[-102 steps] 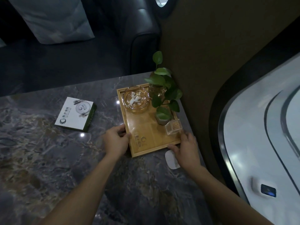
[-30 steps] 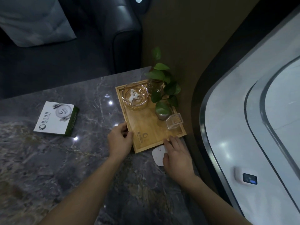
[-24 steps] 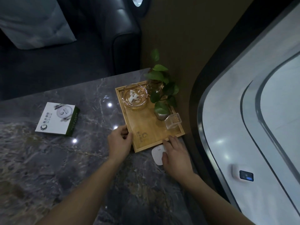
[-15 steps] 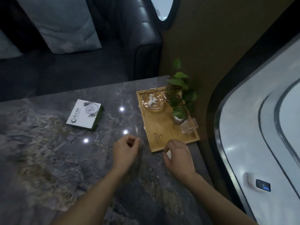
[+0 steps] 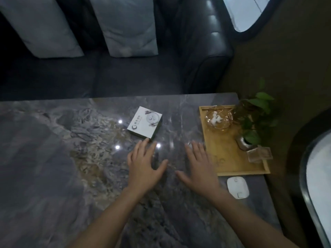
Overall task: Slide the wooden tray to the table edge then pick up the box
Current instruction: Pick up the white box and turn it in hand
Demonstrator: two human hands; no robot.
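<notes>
The wooden tray (image 5: pixel 226 154) lies at the right edge of the grey marble table (image 5: pixel 53 158), carrying a glass ashtray (image 5: pixel 218 120), a small potted plant (image 5: pixel 250 126) and a clear glass holder (image 5: pixel 259 154). A white box with a green logo (image 5: pixel 144 124) rests on the table left of the tray. My left hand (image 5: pixel 144 163) hovers open just below the box, its fingertips close to the box's near corner. My right hand (image 5: pixel 198 163) is open beside the tray's left rim, holding nothing.
A white oval device (image 5: pixel 237 187) lies on the table just in front of the tray. A dark leather sofa (image 5: pixel 206 56) with grey cushions (image 5: pixel 125 25) stands beyond the table's far edge. A dark curved wall panel (image 5: pixel 295 158) runs along the right.
Both hands have let go of the tray and moved left, fingers spread. The left hand now reaches toward the box. The view has swung left and up.
</notes>
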